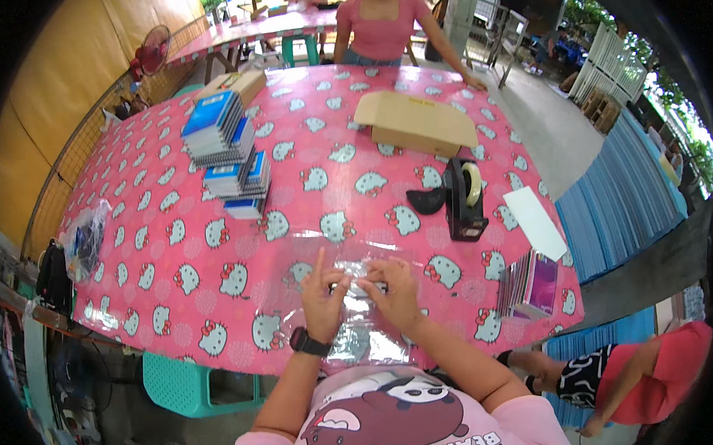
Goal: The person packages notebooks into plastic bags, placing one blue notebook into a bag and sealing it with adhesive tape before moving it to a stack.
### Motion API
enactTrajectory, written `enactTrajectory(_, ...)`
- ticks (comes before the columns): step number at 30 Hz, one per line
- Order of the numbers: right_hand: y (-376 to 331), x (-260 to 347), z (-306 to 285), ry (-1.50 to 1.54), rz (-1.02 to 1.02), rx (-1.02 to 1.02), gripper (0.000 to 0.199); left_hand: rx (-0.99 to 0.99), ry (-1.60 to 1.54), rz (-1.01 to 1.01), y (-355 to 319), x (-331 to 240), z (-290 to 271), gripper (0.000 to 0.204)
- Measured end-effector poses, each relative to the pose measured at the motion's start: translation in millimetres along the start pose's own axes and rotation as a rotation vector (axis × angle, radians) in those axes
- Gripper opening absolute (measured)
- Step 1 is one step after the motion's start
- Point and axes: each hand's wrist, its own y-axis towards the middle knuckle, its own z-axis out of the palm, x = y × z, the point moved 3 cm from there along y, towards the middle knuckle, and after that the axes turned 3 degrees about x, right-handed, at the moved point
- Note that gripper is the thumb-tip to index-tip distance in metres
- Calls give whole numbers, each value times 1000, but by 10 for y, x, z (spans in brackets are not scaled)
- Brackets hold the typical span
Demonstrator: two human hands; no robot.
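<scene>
A clear plastic sheet or bag (347,258) lies flat on the pink patterned tablecloth (212,256) right in front of me. My left hand (324,294), with a black watch on the wrist, pinches the near part of the plastic with its index finger raised. My right hand (393,292) presses and grips the same plastic beside it. Both hands touch at the fingertips over the crinkled part near the table's front edge.
A black tape dispenser (462,198) stands to the right, with a white sheet (535,221) and a stack of thin books (527,284) beyond. Piles of blue notebooks (226,149) sit at the left, a cardboard box (415,122) farther back. A person in pink (381,25) stands across the table; another person (628,377) crouches at the right.
</scene>
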Motion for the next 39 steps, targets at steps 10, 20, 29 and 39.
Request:
enactTrajectory(10,111,46,12,-49,1,115,49,-103,57,50,91,-63,-44,74)
enactTrajectory(20,357,-207,72,66,146,213,46,-126,-23,-79,156,-238,-34,69)
enactTrajectory(29,497,-441,278,600,336,344,20,106,761,343,-329,-297,73,62)
enactTrajectory(39,450,-569,-57,479,483,130,14,247,928,153,-376,-352,213,68)
